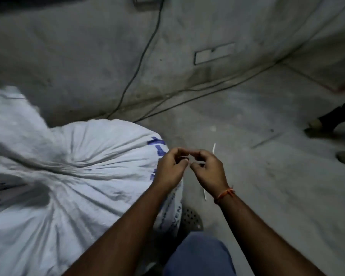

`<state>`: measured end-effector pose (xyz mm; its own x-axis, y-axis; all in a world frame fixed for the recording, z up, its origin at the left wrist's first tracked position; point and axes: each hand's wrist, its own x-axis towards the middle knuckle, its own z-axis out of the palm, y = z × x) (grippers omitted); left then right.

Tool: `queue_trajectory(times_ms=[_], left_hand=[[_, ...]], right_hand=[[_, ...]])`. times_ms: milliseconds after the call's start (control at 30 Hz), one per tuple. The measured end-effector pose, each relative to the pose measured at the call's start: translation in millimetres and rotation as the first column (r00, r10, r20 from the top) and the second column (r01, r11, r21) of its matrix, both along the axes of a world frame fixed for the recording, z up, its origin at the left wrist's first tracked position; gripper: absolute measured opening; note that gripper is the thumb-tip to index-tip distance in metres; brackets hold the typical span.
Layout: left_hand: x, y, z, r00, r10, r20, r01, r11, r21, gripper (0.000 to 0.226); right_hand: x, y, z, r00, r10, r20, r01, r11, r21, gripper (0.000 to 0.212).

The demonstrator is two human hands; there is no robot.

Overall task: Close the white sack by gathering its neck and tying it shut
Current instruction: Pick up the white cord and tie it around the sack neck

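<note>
Beside the crumpled woven white sack [72,176], left hand [170,169] and right hand [208,170] pinching a thin white strip [214,148], fingertips meeting

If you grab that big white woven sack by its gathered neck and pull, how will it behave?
The big white woven sack bulges tight, so it is probably heavy and would drag rather than lift. Its creased cloth looks floppy; the gathered neck should give under both hands' pull.

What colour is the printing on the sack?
Blue, on the white sack, seen in the head view.
</note>
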<state>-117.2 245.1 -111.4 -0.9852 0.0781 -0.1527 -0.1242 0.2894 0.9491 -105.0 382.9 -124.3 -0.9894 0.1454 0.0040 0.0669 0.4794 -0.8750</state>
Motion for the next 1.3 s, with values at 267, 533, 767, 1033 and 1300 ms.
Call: queue_trajectory(times_ms=[267, 533, 767, 1033, 1300], left_hand=[[-58.1, 92.2, -134.0, 0.939, -0.071, 0.336, 0.068, 0.997, 0.021, 0.028], [-82.7, 122.8, -246.4, 0.854, 0.007, 0.520, -0.001, 1.000, -0.012, 0.029], [-79.2, 120.3, -296.7, 0.761, 0.117, 0.638, -0.196, 0.979, 0.055, 0.012], [-78.9, 127.1, -311.0, 0.717, 0.109, 0.688, -0.256, 0.960, 0.114, 0.022], [-83.4, 121.2, -281.6, 0.846, 0.203, 0.493, -0.220, 0.975, -0.024, 0.030]], right_hand=[[-20.3, 89.9, -135.5, 0.959, -0.193, 0.209, 0.177, 0.980, 0.092, 0.034], [-42.7, 119.1, -261.0, 0.903, -0.107, 0.416, 0.013, 0.974, 0.225, 0.041], [-52.2, 91.8, -338.0, 0.770, 0.116, 0.627, -0.405, 0.848, 0.341, 0.050], [-62.2, 85.9, -359.3, 0.778, 0.076, 0.624, -0.380, 0.847, 0.372, 0.033], [-48.2, 93.2, -299.5, 0.963, 0.063, 0.262, -0.125, 0.966, 0.226, 0.047]])
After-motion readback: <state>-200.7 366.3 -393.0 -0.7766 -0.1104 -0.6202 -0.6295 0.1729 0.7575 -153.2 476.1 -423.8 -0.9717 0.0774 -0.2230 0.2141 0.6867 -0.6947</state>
